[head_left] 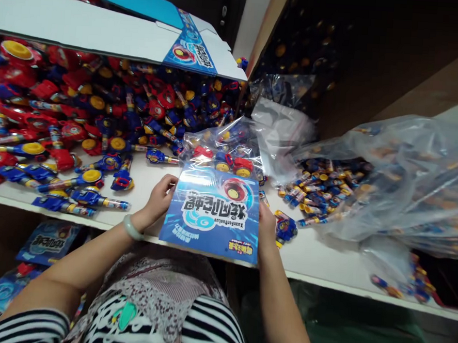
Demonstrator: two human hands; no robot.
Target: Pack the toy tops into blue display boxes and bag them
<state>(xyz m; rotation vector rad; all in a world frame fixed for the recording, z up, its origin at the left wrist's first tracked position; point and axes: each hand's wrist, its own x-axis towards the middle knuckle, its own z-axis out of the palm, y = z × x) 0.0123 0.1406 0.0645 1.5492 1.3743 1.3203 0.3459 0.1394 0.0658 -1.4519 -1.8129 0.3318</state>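
A blue printed cardboard display box (211, 212) is held between my two hands over the front edge of the table, its lettering upside down to me. My left hand (160, 201) grips its left side, and a pale bangle circles that wrist. At the right side my right hand (266, 225) is closed on the box, its fingers partly hidden. Red and blue toys show in a clear plastic bag (237, 133) at the box's far edge; whether the bag sits inside cannot be made out. Just right of my right hand lies a blue toy (285, 228).
Many red and blue toys (97, 104) pile at the left under a large open carton (117, 27). A clear bag (403, 166) spills small printed tubes (324, 190) on the white table (325, 255). Folded clear bags (280, 128) lie behind. More blue boxes (48, 240) stand below left.
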